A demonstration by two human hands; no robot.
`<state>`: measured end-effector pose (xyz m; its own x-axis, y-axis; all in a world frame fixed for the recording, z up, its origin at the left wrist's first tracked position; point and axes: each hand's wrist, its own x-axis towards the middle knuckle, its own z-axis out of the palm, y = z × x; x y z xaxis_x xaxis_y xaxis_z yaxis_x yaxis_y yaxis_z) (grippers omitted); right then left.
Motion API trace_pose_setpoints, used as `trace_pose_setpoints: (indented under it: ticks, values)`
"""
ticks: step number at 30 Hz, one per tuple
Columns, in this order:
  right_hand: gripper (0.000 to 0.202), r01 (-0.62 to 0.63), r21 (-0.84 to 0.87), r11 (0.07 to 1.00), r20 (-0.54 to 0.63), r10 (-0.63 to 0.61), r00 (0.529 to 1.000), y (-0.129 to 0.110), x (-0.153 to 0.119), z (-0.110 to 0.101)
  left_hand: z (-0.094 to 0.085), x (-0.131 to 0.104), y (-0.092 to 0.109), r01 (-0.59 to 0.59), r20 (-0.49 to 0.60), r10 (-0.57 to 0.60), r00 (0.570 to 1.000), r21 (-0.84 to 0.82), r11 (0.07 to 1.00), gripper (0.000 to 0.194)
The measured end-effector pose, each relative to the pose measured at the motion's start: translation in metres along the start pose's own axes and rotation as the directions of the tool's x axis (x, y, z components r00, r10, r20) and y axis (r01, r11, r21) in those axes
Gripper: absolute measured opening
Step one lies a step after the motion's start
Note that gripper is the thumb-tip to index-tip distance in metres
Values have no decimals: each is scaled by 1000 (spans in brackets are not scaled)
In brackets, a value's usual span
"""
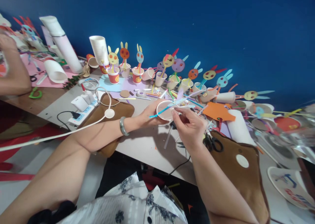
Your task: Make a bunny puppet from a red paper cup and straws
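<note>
My left hand (pixel 150 114) is wrapped round a white paper cup (pixel 165 116), its open mouth tilted toward me. A blue strip (pixel 161 111), perhaps a pipe cleaner, crosses the cup's rim, and pale blue paper pieces lie along its far end. My right hand (pixel 188 123) is at the cup's right side, thumb and fingers pinched together near the rim. What sits between those fingertips is too small to tell. Below the hands a translucent stick (pixel 168 138) slants down over the table, and black-handled scissors (pixel 213 143) lie right of my right wrist.
Several paper cups with rabbit-faced figures (pixel 139 57) line the blue wall. A power strip (pixel 85 114) with chargers and a white cable (pixel 61 136) are at left. Brown pouches (pixel 240 184) flank my arms. Another person's arm (pixel 14 69) rests at far left.
</note>
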<state>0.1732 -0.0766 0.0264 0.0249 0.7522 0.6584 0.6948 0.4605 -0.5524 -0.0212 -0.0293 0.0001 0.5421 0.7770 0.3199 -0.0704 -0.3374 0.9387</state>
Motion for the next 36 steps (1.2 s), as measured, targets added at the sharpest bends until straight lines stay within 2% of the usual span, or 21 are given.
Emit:
trace_pose_setpoints:
  ticks: [3,5,8,12,19,26,33,36]
  values:
    - [25,-45,-8,999,21,46,999,3,0,1,1,4,-13,-144,-50,149,988,96,985,69]
    - [26,-77,-31,997,50,78,996,4,1,1,1,7,-23,-197,-68,209,975,150,969,70]
    - [26,-92,-76,993,92,99,991,5,2,1,1,8,-31,-200,-60,214,975,178,964,69]
    - [27,-53,-131,990,98,67,993,6,2,0,2,4,-31,-182,-48,195,980,193,964,68]
    - [27,38,-225,974,145,-5,989,11,2,-2,2,5,-38,-287,-38,299,954,186,940,70]
    - [31,111,-316,942,192,-51,980,14,3,-4,6,5,-31,-138,-39,145,989,157,978,67]
    - [32,185,-341,922,218,-114,969,16,2,-3,3,3,-7,-123,46,117,992,139,983,49]
    - [34,192,-323,927,185,-137,973,18,1,-1,1,4,0,-96,61,88,994,153,984,44]
